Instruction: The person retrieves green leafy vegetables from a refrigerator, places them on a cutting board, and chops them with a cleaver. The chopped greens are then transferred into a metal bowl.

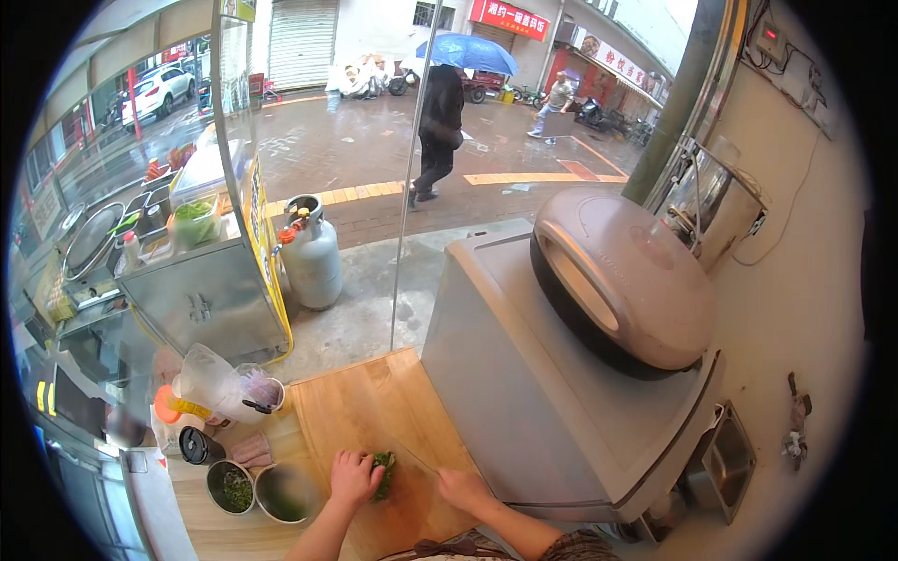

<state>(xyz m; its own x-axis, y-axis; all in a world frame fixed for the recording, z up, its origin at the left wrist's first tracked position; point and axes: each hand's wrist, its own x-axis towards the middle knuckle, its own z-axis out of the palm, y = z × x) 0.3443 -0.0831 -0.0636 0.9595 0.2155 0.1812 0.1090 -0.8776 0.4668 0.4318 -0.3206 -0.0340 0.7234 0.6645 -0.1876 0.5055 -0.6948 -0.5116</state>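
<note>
A small bunch of leafy greens (384, 475) lies on the wooden cutting board (365, 400). My left hand (354, 478) presses on it from the left and holds it against the board, fingers curled at its edge. To the right, my right hand (463, 491) grips a knife (415, 456), its thin blade slanting up and left over the board, apart from the greens. The knife handle is hidden in my fist. Left of the board stand a metal bowl of chopped greens (231, 487) and a second metal bowl (281, 493), whose contents look blurred.
A black-lidded cup (201, 446), a folded cloth (252, 449) and a plastic jug (210, 382) stand behind the bowls. A large grey cabinet (484, 372) borders the board's right side. Beyond glass are a gas cylinder (312, 259), a food cart (203, 301) and a person under an umbrella (440, 126).
</note>
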